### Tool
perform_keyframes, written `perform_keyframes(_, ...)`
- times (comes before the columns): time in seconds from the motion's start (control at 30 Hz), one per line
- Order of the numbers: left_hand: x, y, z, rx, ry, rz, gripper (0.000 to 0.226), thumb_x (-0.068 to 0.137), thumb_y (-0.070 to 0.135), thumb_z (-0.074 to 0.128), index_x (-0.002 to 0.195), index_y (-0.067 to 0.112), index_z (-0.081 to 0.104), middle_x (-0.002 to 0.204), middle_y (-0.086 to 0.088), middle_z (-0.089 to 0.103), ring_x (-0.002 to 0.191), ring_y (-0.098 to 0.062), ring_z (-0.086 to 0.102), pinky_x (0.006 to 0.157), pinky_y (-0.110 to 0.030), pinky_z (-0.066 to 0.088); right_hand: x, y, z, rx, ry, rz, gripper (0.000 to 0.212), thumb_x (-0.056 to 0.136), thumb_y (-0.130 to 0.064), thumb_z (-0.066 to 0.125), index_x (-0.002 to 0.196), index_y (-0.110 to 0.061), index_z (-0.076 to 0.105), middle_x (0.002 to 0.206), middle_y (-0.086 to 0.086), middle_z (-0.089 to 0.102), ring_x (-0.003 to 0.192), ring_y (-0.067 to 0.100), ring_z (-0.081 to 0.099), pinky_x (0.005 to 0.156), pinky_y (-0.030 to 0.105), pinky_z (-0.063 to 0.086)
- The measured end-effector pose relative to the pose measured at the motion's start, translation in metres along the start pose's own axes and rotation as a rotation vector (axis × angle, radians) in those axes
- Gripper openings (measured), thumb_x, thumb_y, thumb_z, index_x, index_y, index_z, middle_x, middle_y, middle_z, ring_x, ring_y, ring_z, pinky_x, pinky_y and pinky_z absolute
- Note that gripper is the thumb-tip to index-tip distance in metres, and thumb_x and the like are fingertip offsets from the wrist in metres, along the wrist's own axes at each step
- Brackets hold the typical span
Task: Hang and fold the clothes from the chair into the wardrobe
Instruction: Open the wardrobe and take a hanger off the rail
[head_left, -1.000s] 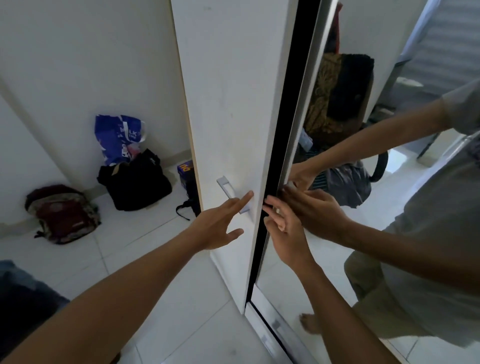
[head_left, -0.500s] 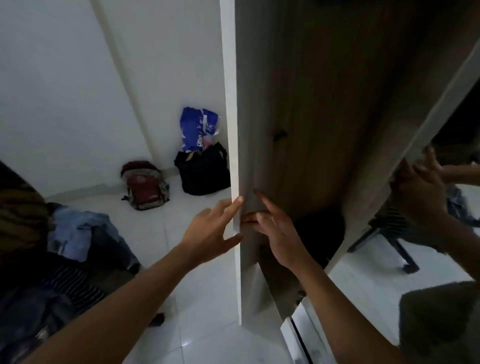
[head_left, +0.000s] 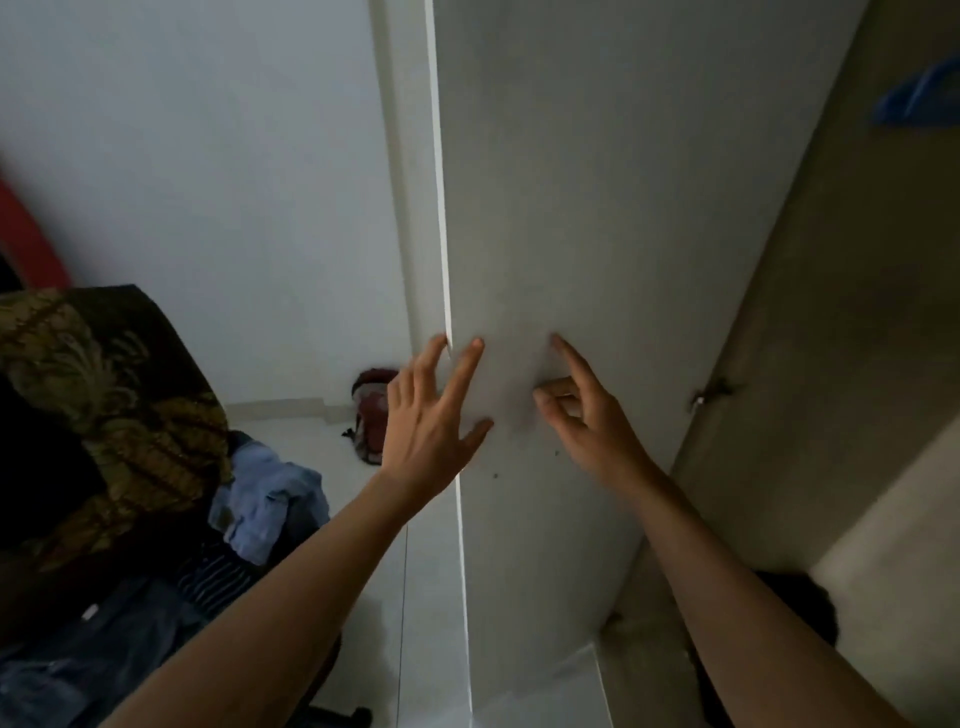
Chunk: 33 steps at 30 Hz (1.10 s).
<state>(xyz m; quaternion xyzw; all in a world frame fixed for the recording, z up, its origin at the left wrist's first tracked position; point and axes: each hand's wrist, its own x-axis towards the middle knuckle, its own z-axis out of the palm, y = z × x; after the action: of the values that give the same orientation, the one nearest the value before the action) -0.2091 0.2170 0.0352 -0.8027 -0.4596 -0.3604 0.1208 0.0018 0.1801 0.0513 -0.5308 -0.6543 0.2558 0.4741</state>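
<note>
The wardrobe door (head_left: 597, 208) now stands swung wide, no longer shut as it was a second ago. The left hand (head_left: 421, 431) and right hand (head_left: 587, 421) push its inner face, each grip apart and empty. The clothes (head_left: 130, 467) lie heaped at lower left, so the hanging can start.

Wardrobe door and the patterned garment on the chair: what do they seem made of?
Wardrobe door: probably laminated board, matte pale finish; flat face, thin white edge strip. Patterned garment: woven cloth, likely batik print; drapes in folds, gold motifs on dark.
</note>
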Motion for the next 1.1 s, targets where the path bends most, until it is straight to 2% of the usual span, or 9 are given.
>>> perform_keyframes(0.1, 0.039, -0.019, 0.011, 0.067, 0.08, 0.001, 0.11, 0.068, 0.05, 0.084, 0.155, 0.031, 0.021, 0.16, -0.017, 0.002, 0.143, -0.044, 0.022, 0.113, -0.059, 0.025, 0.042, 0.001, -0.01, -0.058, 0.038, -0.053, 0.068, 0.096, -0.035, 0.061, 0.154, -0.039, 0.026, 0.107, -0.009, 0.062, 0.099, -0.004, 0.061, 0.086, 0.01, 0.047)
perform_keyframes(0.2, 0.075, -0.033, 0.023, 0.101, 0.138, -0.001, 0.102, 0.066, 0.054, 0.085, 0.152, 0.029, 0.035, 0.161, -0.02, 0.0, 0.15, -0.043, 0.0, 0.118, -0.063, 0.009, 0.081, 0.005, -0.025, -0.111, 0.122, -0.087, 0.07, 0.095, -0.033, 0.064, 0.154, -0.038, 0.027, 0.099, 0.0, 0.062, 0.093, 0.006, 0.063, 0.089, 0.019, 0.05)
perform_keyframes(0.27, 0.098, -0.039, 0.03, 0.137, 0.162, 0.031, 0.102, 0.065, 0.054, 0.085, 0.151, 0.028, 0.037, 0.162, -0.02, 0.0, 0.15, -0.045, -0.004, 0.117, -0.066, 0.001, 0.102, 0.013, -0.037, -0.136, 0.193, -0.084, 0.074, 0.092, -0.035, 0.067, 0.154, -0.041, 0.026, 0.096, 0.003, 0.061, 0.09, 0.01, 0.063, 0.091, 0.027, 0.052)
perform_keyframes(0.37, 0.133, -0.04, 0.04, 0.163, 0.14, 0.099, 0.108, 0.064, 0.053, 0.086, 0.153, 0.028, 0.029, 0.165, -0.016, -0.002, 0.15, -0.044, -0.008, 0.116, -0.068, -0.003, 0.126, 0.024, -0.058, -0.189, 0.302, -0.042, 0.081, 0.088, -0.035, 0.073, 0.152, -0.046, 0.024, 0.098, 0.0, 0.056, 0.088, 0.015, 0.061, 0.088, 0.029, 0.052)
perform_keyframes(0.53, 0.183, -0.03, 0.06, 0.169, 0.048, 0.18, 0.112, 0.066, 0.052, 0.085, 0.157, 0.028, 0.024, 0.167, -0.011, 0.003, 0.151, -0.043, -0.008, 0.116, -0.069, 0.006, 0.145, 0.036, -0.09, -0.458, 0.347, 0.007, 0.093, 0.086, -0.039, 0.075, 0.15, -0.056, 0.01, 0.108, -0.005, 0.046, 0.091, 0.011, 0.052, 0.083, 0.036, 0.052)
perform_keyframes(0.7, 0.222, -0.037, 0.08, 0.156, 0.004, 0.15, 0.115, 0.064, 0.05, 0.087, 0.157, 0.03, 0.023, 0.163, -0.01, 0.016, 0.15, -0.045, -0.001, 0.117, -0.065, 0.015, 0.162, 0.041, -0.103, -0.569, 0.354, 0.022, 0.101, 0.084, -0.034, 0.077, 0.146, -0.064, 0.004, 0.102, -0.009, 0.043, 0.092, 0.01, 0.048, 0.078, 0.043, 0.055)
perform_keyframes(0.83, 0.237, -0.042, 0.092, 0.138, 0.053, 0.153, 0.111, 0.06, 0.049, 0.09, 0.153, 0.032, 0.031, 0.156, -0.007, 0.024, 0.147, -0.046, 0.014, 0.115, -0.062, 0.022, 0.171, 0.048, -0.105, -0.577, 0.378, -0.028, 0.1, 0.085, -0.032, 0.077, 0.146, -0.064, 0.005, 0.096, -0.012, 0.039, 0.088, 0.008, 0.045, 0.075, 0.04, 0.055)
perform_keyframes(0.97, 0.238, -0.043, 0.093, 0.128, 0.122, 0.173, 0.106, 0.057, 0.051, 0.09, 0.149, 0.032, 0.042, 0.153, -0.007, 0.03, 0.144, -0.046, 0.021, 0.111, -0.06, 0.024, 0.17, 0.054, -0.11, -0.538, 0.352, -0.091, 0.097, 0.087, -0.03, 0.075, 0.144, -0.066, 0.007, 0.093, -0.018, 0.037, 0.084, 0.0, 0.044, 0.077, 0.03, 0.05)
perform_keyframes(1.1, 0.251, -0.014, 0.083, 0.049, 0.197, 0.346, 0.091, 0.064, 0.057, 0.084, 0.143, 0.027, 0.049, 0.148, -0.008, 0.038, 0.14, -0.039, 0.03, 0.114, -0.063, 0.018, 0.166, 0.048, -0.127, -0.399, 0.265, -0.076, 0.081, 0.089, -0.031, 0.072, 0.142, -0.066, 0.021, 0.095, -0.005, 0.049, 0.085, 0.012, 0.052, 0.085, 0.029, 0.051)
